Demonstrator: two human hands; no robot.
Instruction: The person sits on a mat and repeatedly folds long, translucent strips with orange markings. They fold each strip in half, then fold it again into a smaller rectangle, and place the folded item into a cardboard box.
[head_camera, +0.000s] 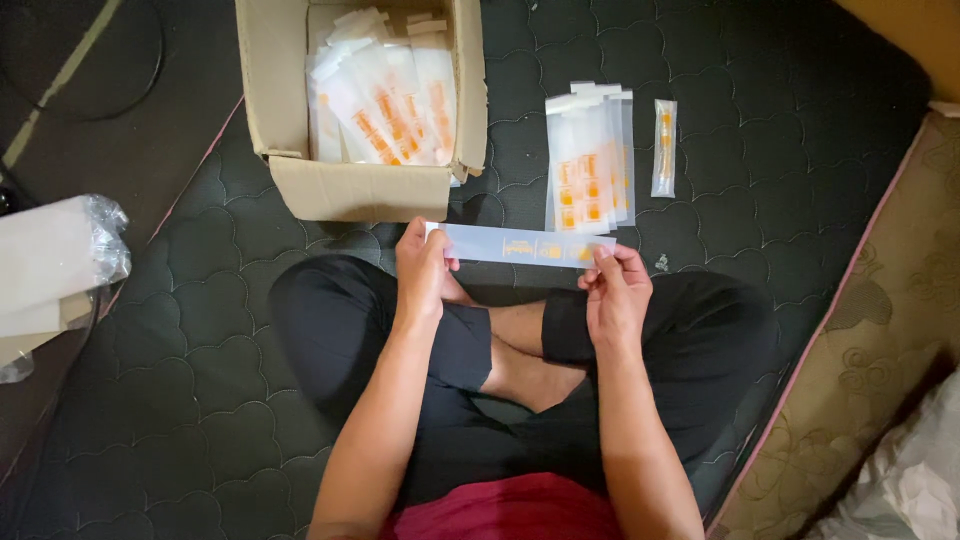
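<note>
Head view: person sits cross-legged on a dark quilted mat (200, 400), both hands up over the knees. Left hand (423, 268) pinches the left end of a long flat clear sleeve (520, 246), thumb on top. Right hand (614, 290) pinches the right end with its fingertips. Sleeve is held level between the 2 hands, above the lap, not touching the mat; orange print shows near its right half.

Open cardboard box (360, 185) sits at the mat's far edge, left of centre, just beyond the left hand, packed with more clear sleeves with orange print (385, 100). A fanned stack of the same sleeves (590, 160) lies on the mat right of the box, just beyond the held sleeve. 1 narrow filled sleeve (664, 148) lies alone, just right of the stack.

Off the mat's left edge: a white bundle in clear plastic wrap (60, 255). Beige patterned bedding (880, 350) runs along the mat's right edge.
</note>
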